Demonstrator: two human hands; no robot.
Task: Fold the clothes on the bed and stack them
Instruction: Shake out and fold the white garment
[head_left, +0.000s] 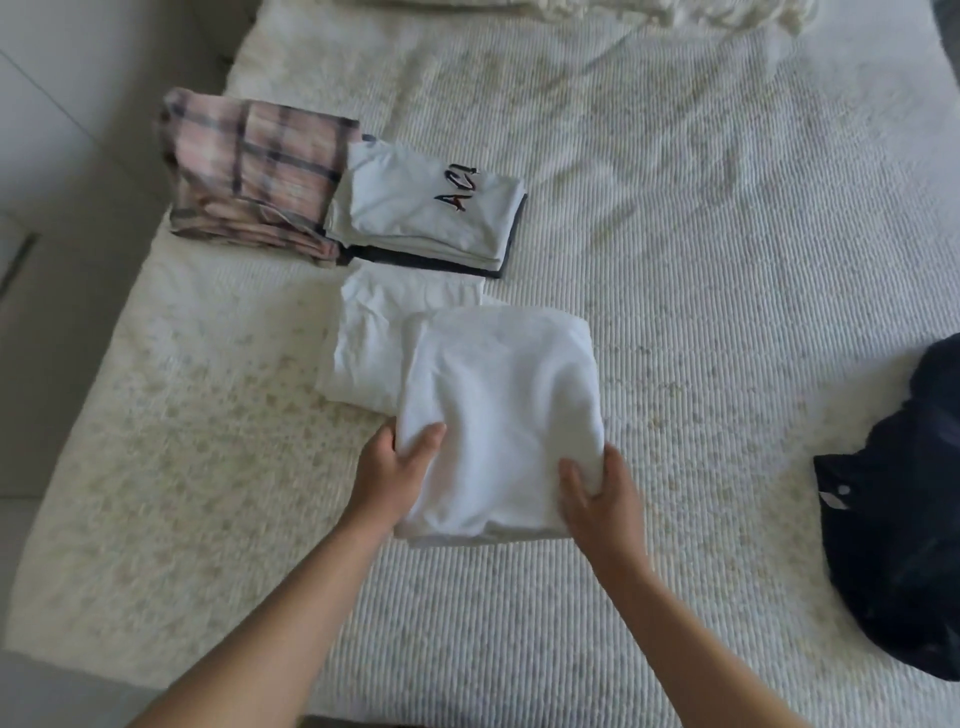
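White folded cloth (498, 415) gripped by left hand (400, 467), right hand (597, 493) | grey shirt (426, 208) print: "AC!"

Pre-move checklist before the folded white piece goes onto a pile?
1. Grip: left hand and right hand each hold a near corner of the folded white garment: ok.
2. Fold still tidy, edges roughly square: ok.
3. Target: flat white garment lies beside and partly beneath it, far-left: ok.
4. Printed light shirt stack sits on a dark piece, next to the plaid garment, undisturbed: ok.
5. All clothes folded: not ok, the dark garment lies crumpled at the right edge.
6. Layers aligned underneath: cannot tell.
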